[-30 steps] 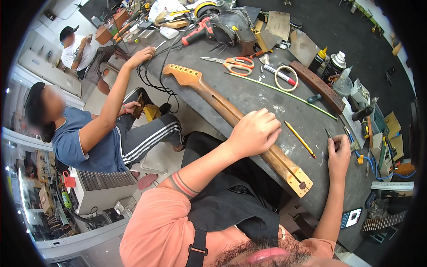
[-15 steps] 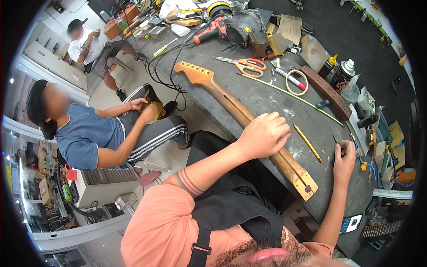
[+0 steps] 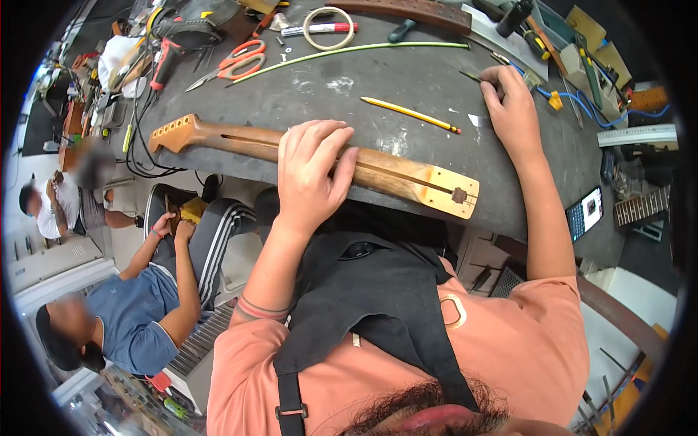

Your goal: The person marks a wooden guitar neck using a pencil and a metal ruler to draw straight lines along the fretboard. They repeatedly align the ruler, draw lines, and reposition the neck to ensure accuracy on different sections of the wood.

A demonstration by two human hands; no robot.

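A wooden guitar neck [image 3: 389, 173] lies along the bench's near edge, its slotted back facing up. Its headstock [image 3: 174, 133] points left and its pale heel [image 3: 454, 190] points right. My left hand [image 3: 314, 171] is closed over the middle, fingers across the wood and thumb on the near side. To the right, my right hand [image 3: 509, 102] rests at the bench top with thumb and fingers pinched on a thin dark pointed tool [image 3: 470, 75], mostly hidden by the fingers. A yellow pencil [image 3: 411, 115] lies between the hands, beyond the neck.
Orange-handled scissors [image 3: 236, 62], a thin green rod [image 3: 349, 52], a cream ring [image 3: 329, 45] and a red marker [image 3: 338, 29] lie farther back. A phone [image 3: 584, 213] and a fretted board [image 3: 641, 207] are at the right. A co-worker [image 3: 138, 309] sits at the left.
The view has swung round, so the neck now lies more level across it. My left hand stays on the neck; my right hand still pinches the thin dark tool.
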